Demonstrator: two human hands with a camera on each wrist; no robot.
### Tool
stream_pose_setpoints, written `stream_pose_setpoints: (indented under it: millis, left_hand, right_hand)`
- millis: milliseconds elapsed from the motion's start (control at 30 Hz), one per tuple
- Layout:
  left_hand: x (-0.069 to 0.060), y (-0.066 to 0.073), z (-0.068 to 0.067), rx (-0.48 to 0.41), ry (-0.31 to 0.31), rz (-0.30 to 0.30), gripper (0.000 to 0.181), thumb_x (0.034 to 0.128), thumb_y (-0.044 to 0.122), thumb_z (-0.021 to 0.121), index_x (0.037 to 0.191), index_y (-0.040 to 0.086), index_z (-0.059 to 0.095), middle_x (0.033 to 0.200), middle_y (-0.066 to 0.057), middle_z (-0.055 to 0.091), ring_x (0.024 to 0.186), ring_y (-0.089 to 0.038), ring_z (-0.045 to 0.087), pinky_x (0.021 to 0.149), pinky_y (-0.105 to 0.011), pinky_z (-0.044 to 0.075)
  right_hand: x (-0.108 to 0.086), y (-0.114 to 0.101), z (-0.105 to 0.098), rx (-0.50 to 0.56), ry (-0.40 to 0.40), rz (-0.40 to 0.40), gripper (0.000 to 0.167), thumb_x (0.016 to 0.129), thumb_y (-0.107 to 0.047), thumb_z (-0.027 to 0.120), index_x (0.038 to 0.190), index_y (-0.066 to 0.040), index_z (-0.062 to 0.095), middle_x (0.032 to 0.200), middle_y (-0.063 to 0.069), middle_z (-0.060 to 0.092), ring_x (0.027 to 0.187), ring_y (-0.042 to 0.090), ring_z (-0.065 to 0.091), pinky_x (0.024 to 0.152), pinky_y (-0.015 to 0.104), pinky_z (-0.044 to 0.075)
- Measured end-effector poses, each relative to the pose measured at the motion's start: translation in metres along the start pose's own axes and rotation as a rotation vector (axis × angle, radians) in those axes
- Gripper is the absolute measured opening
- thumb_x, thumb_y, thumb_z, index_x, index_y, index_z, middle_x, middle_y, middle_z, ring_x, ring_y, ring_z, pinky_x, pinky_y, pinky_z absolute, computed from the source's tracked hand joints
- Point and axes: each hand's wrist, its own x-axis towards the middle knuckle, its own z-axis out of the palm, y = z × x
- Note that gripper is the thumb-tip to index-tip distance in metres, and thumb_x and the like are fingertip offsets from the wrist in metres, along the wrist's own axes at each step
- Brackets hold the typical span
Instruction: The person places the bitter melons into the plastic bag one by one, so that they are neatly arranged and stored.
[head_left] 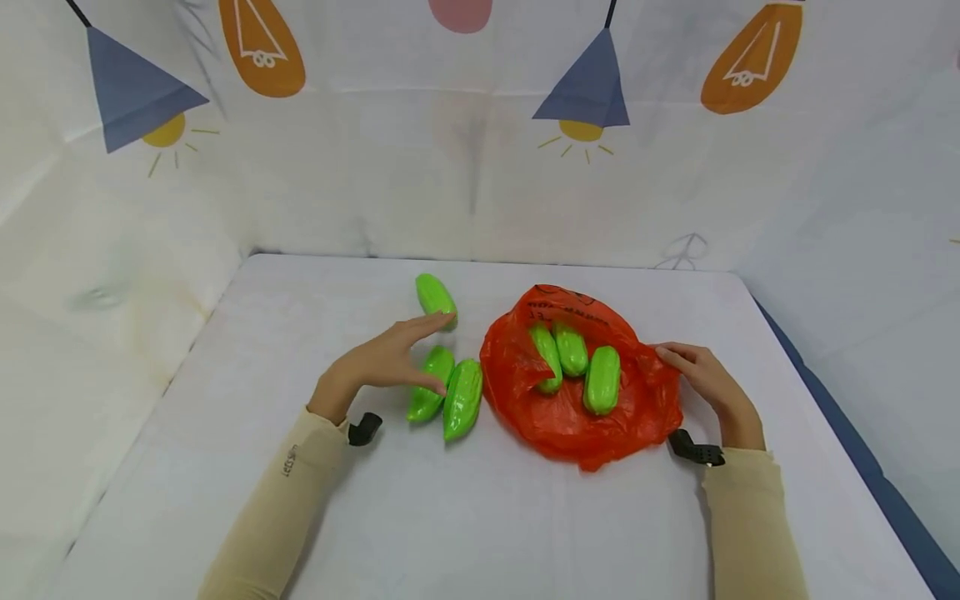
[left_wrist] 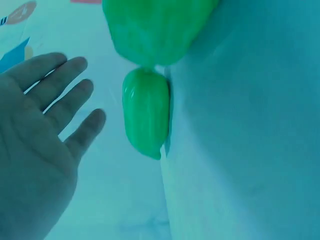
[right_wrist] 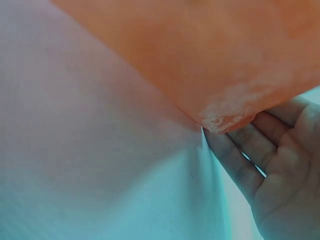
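A red plastic bag [head_left: 592, 429] lies with its mouth open, three green vegetables [head_left: 602, 381] inside it. The right hand [head_left: 701, 379] pinches the bag's right edge; in the right wrist view its fingers lie against the bag [right_wrist: 235, 100]. The left hand [head_left: 386, 358] is held spread, thumb and fingers apart, above three more green vegetables left of the bag: one at the back [head_left: 432, 293], and two side by side nearer the front, a left one [head_left: 424, 402] and a right one [head_left: 462, 400]. In the left wrist view, the left hand [left_wrist: 45, 130] shows extended fingers beside a green vegetable [left_wrist: 146, 112].
The white table [head_left: 480, 533] carries these things. Behind it hangs a white cloth [head_left: 375, 183] printed with lamps and bulbs, and pale cloth also stands at both sides. A dark blue strip [head_left: 847, 433] runs along the table's right edge.
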Motion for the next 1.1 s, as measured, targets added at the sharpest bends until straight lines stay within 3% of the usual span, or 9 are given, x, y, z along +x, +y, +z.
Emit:
stream_pose_setpoints:
  millis: [300, 500, 767, 1000, 1100]
  left_hand:
    - [-0.013, -0.009, -0.011, -0.035, -0.177, -0.161, 0.115, 0.0633, 0.047, 0.090, 0.156, 0.020, 0.028, 0.162, -0.001, 0.025, 0.150, -0.029, 0.019, 0.120, -0.054, 0.021]
    - [-0.016, -0.015, -0.012, -0.043, -0.257, -0.213, 0.113, 0.0638, 0.043, 0.091, 0.156, 0.019, 0.029, 0.162, -0.009, 0.026, 0.149, -0.033, 0.021, 0.119, -0.055, 0.021]
    - [-0.016, -0.023, -0.014, 0.008, -0.287, -0.216, 0.109, 0.0655, 0.045, 0.089, 0.154, 0.017, 0.032, 0.160, -0.010, 0.030, 0.148, -0.033, 0.025, 0.119, -0.053, 0.024]
    - [-0.016, -0.022, -0.014, -0.021, -0.318, -0.263, 0.110, 0.0653, 0.044, 0.090, 0.155, 0.019, 0.031, 0.161, -0.008, 0.027, 0.150, -0.032, 0.021, 0.120, -0.054, 0.021]
    - [-0.017, -0.024, -0.012, -0.032, -0.317, -0.252, 0.112, 0.0656, 0.042, 0.090, 0.156, 0.021, 0.027, 0.162, -0.008, 0.024, 0.150, -0.032, 0.018, 0.120, -0.055, 0.019]
  right_hand:
    - [-0.003, 0.000, -0.001, -0.015, 0.000, 0.005, 0.067, 0.102, -0.048, 0.041, 0.140, 0.007, 0.046, 0.142, 0.032, 0.046, 0.136, 0.047, 0.035, 0.108, 0.070, 0.029]
    - [0.000, 0.000, -0.001, -0.010, 0.002, 0.001, 0.066, 0.103, -0.047, 0.041, 0.141, 0.007, 0.046, 0.143, 0.032, 0.045, 0.136, 0.047, 0.034, 0.108, 0.070, 0.028]
    - [-0.001, 0.000, -0.001, -0.018, 0.006, -0.008, 0.066, 0.103, -0.047, 0.040, 0.139, 0.007, 0.048, 0.140, 0.031, 0.048, 0.133, 0.044, 0.038, 0.109, 0.067, 0.031]
    - [-0.001, -0.001, -0.002, -0.014, -0.005, -0.002, 0.068, 0.102, -0.048, 0.041, 0.140, 0.008, 0.046, 0.142, 0.032, 0.045, 0.135, 0.046, 0.035, 0.109, 0.069, 0.029]
    - [0.000, -0.001, -0.002, -0.007, -0.006, 0.003, 0.069, 0.102, -0.049, 0.041, 0.140, 0.007, 0.046, 0.142, 0.032, 0.046, 0.136, 0.046, 0.035, 0.109, 0.069, 0.028]
